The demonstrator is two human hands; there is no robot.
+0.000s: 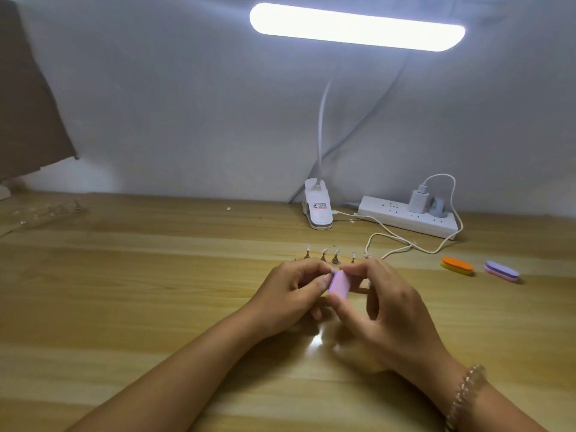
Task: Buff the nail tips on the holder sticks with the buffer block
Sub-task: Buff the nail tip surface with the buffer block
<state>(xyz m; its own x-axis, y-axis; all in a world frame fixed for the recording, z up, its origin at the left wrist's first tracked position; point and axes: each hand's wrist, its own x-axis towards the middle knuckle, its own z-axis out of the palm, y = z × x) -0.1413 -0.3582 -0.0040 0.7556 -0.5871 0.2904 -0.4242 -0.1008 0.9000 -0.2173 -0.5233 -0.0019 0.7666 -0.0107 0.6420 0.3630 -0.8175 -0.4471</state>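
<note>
**Position of the buffer block.** The buffer block (pixel 339 283), pale pink-lilac, is held clear of the tabletop (pixel 156 291) between the two hands, at the middle of the view.

**Orientation.** Its long axis stands steeply. The upper end points away from the person and slightly right. The lower end points back toward the person and slightly left. A broad face is turned toward the camera.

**Right hand.** The right hand (pixel 389 307) pinches the block endwise. The forefinger (pixel 353 269) bears on the upper end and the thumb (pixel 338 304) on the lower end. The other fingers are loosely curled beneath. A beaded bracelet (pixel 464 397) sits on this wrist.

**Left hand.** The left hand (pixel 290 291) has its fingers curled. Thumb and forefinger tips are drawn together and touch the block's left edge. Whether they pinch anything there cannot be told, since the spot is hidden.

**Holder sticks.** Four holder sticks (pixel 335 257) stand upright in a row on a wooden base (pixel 314 255), just beyond the hands. Small pale nail tips (pixel 308 247) sit on top of them.

**Other items.**
- An orange buffer (pixel 457 265) and a purple buffer (pixel 501 271) lie flat, well to the right, near each other.
- A white power strip (pixel 408 216) lies at the far edge of the tabletop.
- A clip lamp (pixel 318 207) stands at the same far edge. Its lit head (pixel 357 26) is overhead.
</note>
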